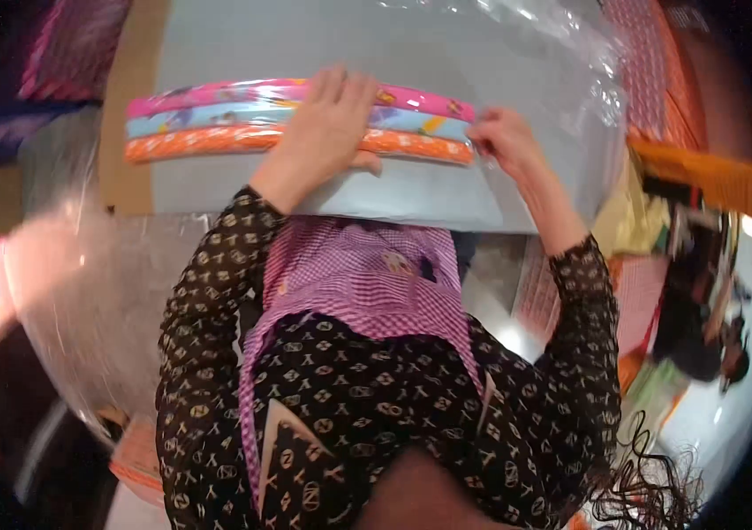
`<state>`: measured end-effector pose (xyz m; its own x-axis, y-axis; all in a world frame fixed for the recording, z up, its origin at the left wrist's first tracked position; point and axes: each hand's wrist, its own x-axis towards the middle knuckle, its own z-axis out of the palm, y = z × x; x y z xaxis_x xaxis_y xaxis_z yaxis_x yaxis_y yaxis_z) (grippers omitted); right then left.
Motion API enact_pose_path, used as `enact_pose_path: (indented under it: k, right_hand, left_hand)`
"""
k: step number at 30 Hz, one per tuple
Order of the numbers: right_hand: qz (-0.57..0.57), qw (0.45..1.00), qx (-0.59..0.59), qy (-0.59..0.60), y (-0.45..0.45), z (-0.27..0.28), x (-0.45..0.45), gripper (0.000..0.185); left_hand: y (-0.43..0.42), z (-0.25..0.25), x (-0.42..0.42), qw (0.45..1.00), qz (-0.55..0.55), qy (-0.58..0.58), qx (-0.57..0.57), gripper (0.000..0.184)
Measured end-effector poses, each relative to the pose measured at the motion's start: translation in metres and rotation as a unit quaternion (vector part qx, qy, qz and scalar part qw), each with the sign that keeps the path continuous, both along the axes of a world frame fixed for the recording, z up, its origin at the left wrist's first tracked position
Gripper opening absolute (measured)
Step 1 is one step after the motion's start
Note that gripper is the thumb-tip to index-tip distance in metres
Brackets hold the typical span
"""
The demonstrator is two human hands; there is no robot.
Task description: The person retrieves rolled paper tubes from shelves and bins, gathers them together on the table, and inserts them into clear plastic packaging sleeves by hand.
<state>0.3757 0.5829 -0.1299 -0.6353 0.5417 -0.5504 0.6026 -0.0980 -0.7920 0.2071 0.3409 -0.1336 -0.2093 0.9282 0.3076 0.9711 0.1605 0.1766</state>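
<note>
Three long, slim rolls lie side by side across the work surface: a pink printed roll (433,104), a light blue printed roll (256,114) and an orange roll with white marks (190,141). A glossy clear wrapper seems to cover them. My left hand (327,119) lies flat over their middle, fingers stretched and thumb apart, hiding part of each roll. At their right end, my right hand (506,141) has its fingers pinched together at what looks like the wrapper's end; its fingertips partly hide the spot.
A grey work surface (305,40) with a brown strip (133,79) along its left carries the rolls. Clear plastic sheeting (561,53) lies at the upper right. Packed pink goods (636,62) stand beyond it, and a person (694,336) is at far right.
</note>
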Motion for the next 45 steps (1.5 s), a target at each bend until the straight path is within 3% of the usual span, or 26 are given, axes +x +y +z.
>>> enact_pose_path:
  k: [2,4,10,12,13,14,15,16,19,25,27,28,30,31,33,34,36,42,45]
  right_hand:
    - [-0.004,0.999,0.032,-0.001,-0.006,0.004,0.0,0.021]
    - [-0.037,0.998,0.051,0.011,-0.01,0.004,-0.002,0.021]
    - [0.067,0.987,0.14,0.049,-0.007,0.005,0.01,0.024]
    - [0.126,0.938,0.322,0.041,-0.005,0.015,0.015,0.045]
    - [0.123,0.937,0.324,0.039,-0.003,0.017,0.02,0.045]
    - [0.216,0.84,0.488,0.1,0.0,0.018,0.025,0.056]
    - [0.3,0.701,0.628,0.154,0.002,0.02,0.03,0.068]
    - [0.297,0.702,0.629,0.151,0.003,0.019,0.035,0.068]
    - [0.373,0.726,0.574,0.064,0.006,0.011,0.048,0.078]
    - [0.341,0.792,0.503,0.053,0.02,-0.01,0.053,0.05]
    - [0.271,0.914,0.301,0.009,0.02,-0.004,0.046,0.024]
    - [0.27,0.915,0.301,0.011,0.022,0.002,0.043,0.024]
    - [0.188,0.982,-0.031,-0.004,0.025,0.016,0.039,0.013]
    - [0.187,0.982,-0.032,-0.002,0.029,0.011,0.039,0.013]
    - [0.082,0.965,-0.247,0.045,0.037,0.0,0.038,0.009]
    - [0.081,0.964,-0.247,0.047,0.038,-0.005,0.04,0.009]
    - [-0.062,0.93,-0.356,0.067,0.024,-0.003,0.035,0.007]
    - [-0.126,0.902,-0.401,0.098,0.015,-0.015,0.03,0.009]
    - [-0.132,0.882,-0.442,0.099,0.016,-0.018,0.032,0.008]
  left_hand:
    - [0.002,0.002,0.003,0.999,-0.028,-0.027,0.002,0.102]
    - [0.004,0.005,0.003,0.999,0.012,0.023,-0.022,0.106]
    - [0.001,0.001,-0.002,0.999,-0.004,0.029,-0.028,0.11]
    - [0.001,0.006,-0.001,0.998,0.007,0.039,-0.056,0.109]
    - [0.001,0.005,-0.001,0.998,0.01,0.045,-0.05,0.109]
    - [0.0,0.006,-0.001,0.998,0.005,0.046,-0.048,0.109]
    - [0.0,0.007,-0.001,0.998,0.007,0.041,-0.056,0.11]
    - [0.0,0.008,-0.001,0.997,0.009,0.037,-0.064,0.111]
    - [0.0,0.008,0.002,0.996,0.013,0.049,-0.074,0.113]
    - [-0.002,0.008,0.0,0.991,0.027,0.052,-0.124,0.117]
    - [-0.002,0.008,0.001,0.99,0.031,0.054,-0.126,0.118]
    - [-0.002,0.008,0.002,0.99,0.031,0.057,-0.127,0.118]
    - [-0.003,0.009,0.003,0.989,0.034,0.063,-0.129,0.118]
    - [-0.004,0.008,0.003,0.989,0.032,0.065,-0.13,0.118]
    - [-0.003,0.005,0.002,0.991,0.03,0.082,-0.102,0.118]
    - [-0.002,0.005,0.001,0.991,0.029,0.084,-0.103,0.118]
    - [0.0,0.007,0.001,0.989,0.037,0.076,-0.12,0.117]
    - [0.023,0.031,0.009,0.989,0.041,0.037,-0.138,0.106]
    - [0.068,0.027,0.033,0.995,-0.071,-0.062,-0.043,0.086]
